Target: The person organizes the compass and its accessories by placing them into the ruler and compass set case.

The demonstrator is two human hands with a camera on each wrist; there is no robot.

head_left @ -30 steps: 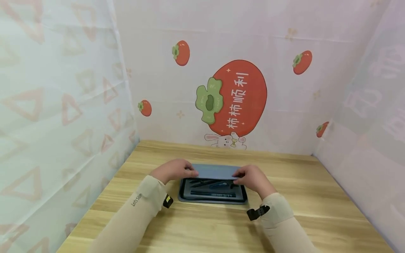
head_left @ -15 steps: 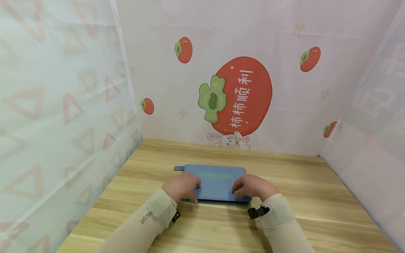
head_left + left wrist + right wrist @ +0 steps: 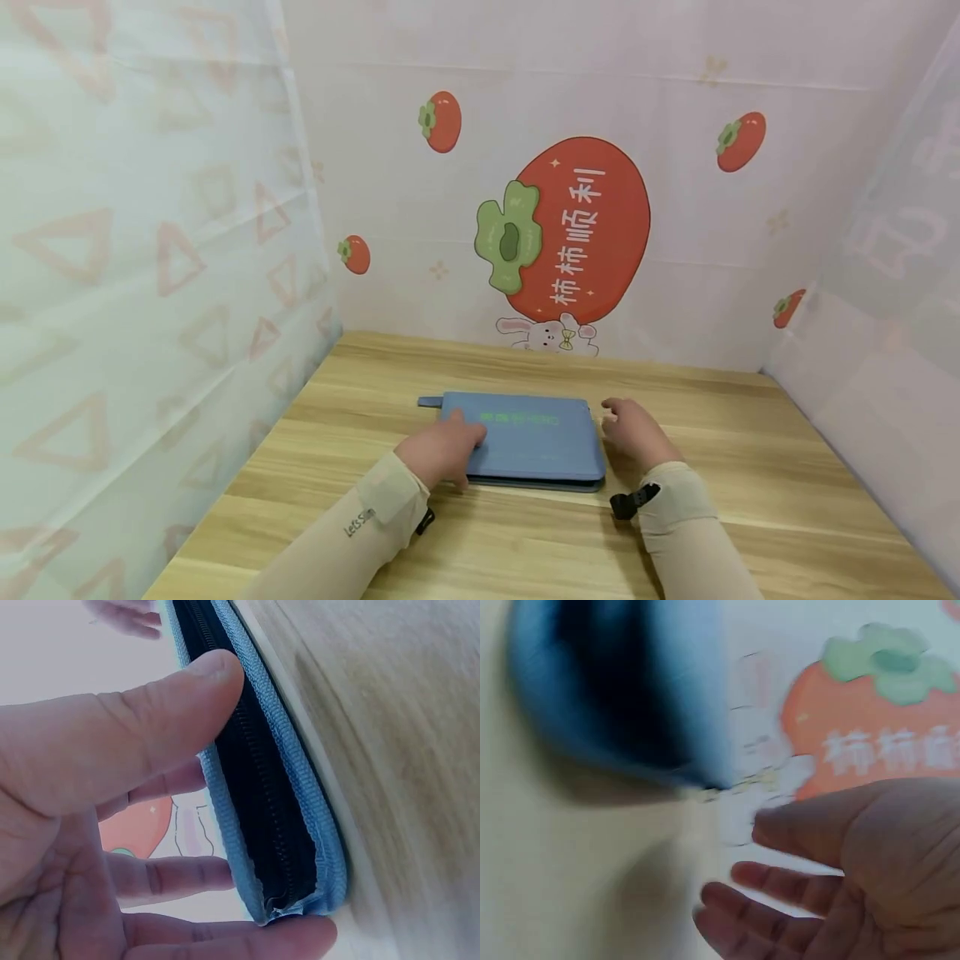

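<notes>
A blue zip pencil case with green lettering lies flat on the table, its lid down. Its black zip stands unzipped along the near side, as the left wrist view shows. My left hand rests on the case's left end, fingers fairly straight over the lid and the end, thumb at the near edge. Beside the case's right end hovers my right hand, apart from it and holding nothing. In the right wrist view its fingers are relaxed and spread, below the blurred corner of the case.
The wooden table reaches back to a white backdrop printed with persimmons. White curtains hang on the left and right. A blue strap tab sticks out at the case's far left corner.
The raised lid has come down over the pens and pencils inside. My right hand has let go of it and moved off to the right; my left hand stays on the left end.
</notes>
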